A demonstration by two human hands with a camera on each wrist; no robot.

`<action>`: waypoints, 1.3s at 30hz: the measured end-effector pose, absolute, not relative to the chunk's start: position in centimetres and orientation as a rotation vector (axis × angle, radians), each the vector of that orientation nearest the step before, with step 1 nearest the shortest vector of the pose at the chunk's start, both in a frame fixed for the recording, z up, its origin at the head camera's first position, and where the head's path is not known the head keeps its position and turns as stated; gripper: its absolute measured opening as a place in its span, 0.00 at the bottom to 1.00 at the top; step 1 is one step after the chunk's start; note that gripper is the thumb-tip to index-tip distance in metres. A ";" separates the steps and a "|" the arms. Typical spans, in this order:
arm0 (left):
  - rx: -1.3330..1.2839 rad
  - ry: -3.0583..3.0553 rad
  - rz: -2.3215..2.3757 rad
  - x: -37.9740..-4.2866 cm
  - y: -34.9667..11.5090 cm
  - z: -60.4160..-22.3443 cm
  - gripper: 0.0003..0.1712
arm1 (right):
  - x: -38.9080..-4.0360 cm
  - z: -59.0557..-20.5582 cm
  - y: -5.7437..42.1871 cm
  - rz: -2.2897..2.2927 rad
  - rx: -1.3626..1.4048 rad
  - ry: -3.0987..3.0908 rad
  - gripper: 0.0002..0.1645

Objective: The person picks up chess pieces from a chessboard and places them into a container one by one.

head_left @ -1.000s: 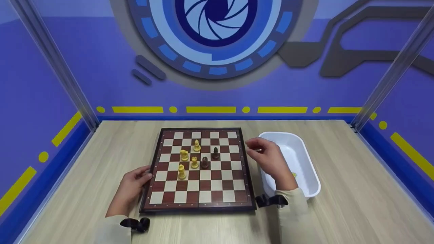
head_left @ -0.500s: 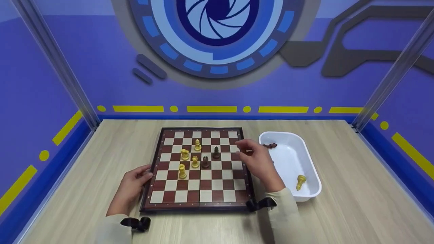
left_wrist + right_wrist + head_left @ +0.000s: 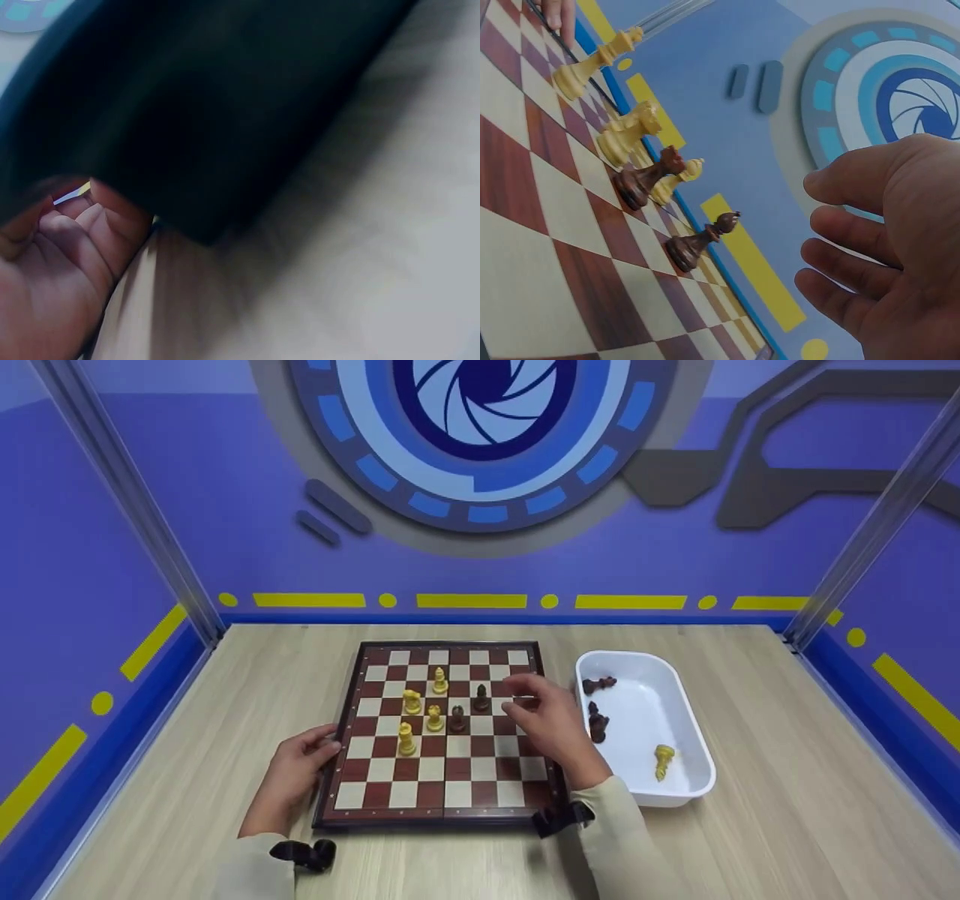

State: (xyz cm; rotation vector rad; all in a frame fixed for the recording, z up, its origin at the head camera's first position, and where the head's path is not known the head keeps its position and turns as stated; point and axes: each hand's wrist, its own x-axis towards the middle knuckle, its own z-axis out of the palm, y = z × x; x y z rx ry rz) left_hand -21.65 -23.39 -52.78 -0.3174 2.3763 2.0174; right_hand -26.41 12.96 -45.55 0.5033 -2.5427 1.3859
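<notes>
My left hand (image 3: 298,761) grips the left rim of the chessboard (image 3: 480,794), thumb at the edge. In the left wrist view the fingers of that hand (image 3: 71,247) bend in beside a large dark shape. Over the board's right side hovers my right hand (image 3: 551,720), holding nothing, thumb and fingers apart. Nearest its fingertips stands a dark bishop (image 3: 481,699). A dark piece with a flared top (image 3: 457,720) is upright just left of it. Yellow pieces stand further left: a bishop (image 3: 439,682), a knight (image 3: 412,703), a rook (image 3: 434,719) and a taller piece (image 3: 406,741).
Right of the board is a white plastic tray (image 3: 694,735). Dark chess pieces (image 3: 598,725) lie along its left side, and a yellow piece (image 3: 664,763) lies near its front. A blue printed wall (image 3: 450,570) closes off the back of the wooden table (image 3: 262,675).
My right hand has moved left from the tray's edge to over the board, beside the dark bishop, uncovering the pieces in the tray. The left hand keeps its hold on the rim.
</notes>
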 end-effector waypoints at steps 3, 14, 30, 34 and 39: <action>-0.318 2.383 2.013 -21.7 -23.4 -52.8 0.22 | -26.4 -45.8 12.6 1.417 0.506 -2.562 0.20; -0.339 2.432 1.976 -21.7 -23.3 -52.9 0.23 | -26.2 -47.1 10.8 1.411 0.676 -2.576 0.22; -0.338 2.437 1.997 -21.6 -23.2 -52.9 0.23 | -25.7 -48.8 7.8 1.280 0.822 -2.670 0.24; -0.338 2.425 2.019 -21.6 -23.1 -52.8 0.23 | -25.7 -49.0 7.5 1.218 0.814 -2.713 0.26; -0.336 2.419 2.036 -21.6 -23.1 -52.8 0.23 | -25.8 -49.2 7.3 1.215 0.771 -2.694 0.24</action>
